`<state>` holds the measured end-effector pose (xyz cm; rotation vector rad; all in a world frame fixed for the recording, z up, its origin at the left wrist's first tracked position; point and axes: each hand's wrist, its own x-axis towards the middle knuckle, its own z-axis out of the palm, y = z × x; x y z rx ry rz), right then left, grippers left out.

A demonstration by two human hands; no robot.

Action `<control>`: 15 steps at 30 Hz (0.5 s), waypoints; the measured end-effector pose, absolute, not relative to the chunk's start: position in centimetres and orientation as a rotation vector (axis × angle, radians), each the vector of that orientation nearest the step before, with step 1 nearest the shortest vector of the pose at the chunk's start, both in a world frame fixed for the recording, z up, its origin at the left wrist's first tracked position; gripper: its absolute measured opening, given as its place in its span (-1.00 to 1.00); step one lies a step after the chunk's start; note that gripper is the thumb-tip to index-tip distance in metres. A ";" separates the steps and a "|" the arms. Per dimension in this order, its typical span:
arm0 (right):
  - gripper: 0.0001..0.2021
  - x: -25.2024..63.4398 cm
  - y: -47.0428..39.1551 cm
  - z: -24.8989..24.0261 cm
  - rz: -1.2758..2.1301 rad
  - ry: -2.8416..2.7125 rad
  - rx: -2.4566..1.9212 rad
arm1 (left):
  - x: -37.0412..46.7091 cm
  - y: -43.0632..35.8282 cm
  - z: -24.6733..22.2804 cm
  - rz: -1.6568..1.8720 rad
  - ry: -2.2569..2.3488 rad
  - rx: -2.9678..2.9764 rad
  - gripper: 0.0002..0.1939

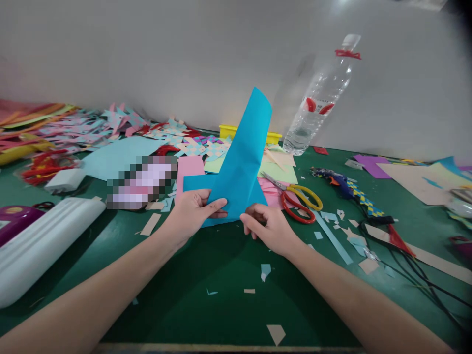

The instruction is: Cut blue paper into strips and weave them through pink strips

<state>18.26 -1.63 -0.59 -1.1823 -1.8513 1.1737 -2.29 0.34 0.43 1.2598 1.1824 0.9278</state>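
Scissors (pixel 284 187) R of held ppr (pixel 241 157), btl (pixel 317 105) behind.

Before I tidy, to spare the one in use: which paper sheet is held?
The bright blue sheet, bent upward at centre; the pink paper and pale-blue sheet lie on the table.

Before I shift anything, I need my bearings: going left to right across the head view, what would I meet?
Long white object, pixelated item, left hand, blue sheet, right hand, scissors, checkered strip, beige sheet.
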 end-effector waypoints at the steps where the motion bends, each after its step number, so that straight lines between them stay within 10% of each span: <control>1: -0.68 18.2 -1.6 -0.5 1.247 -1.823 -1.155 | -2.2 0.3 0.4 0.917 1.168 1.264 -0.67; 15: -0.66 18.5 -1.5 -0.7 1.130 -1.796 -1.224 | -1.7 0.0 -0.2 0.736 0.981 1.359 -0.74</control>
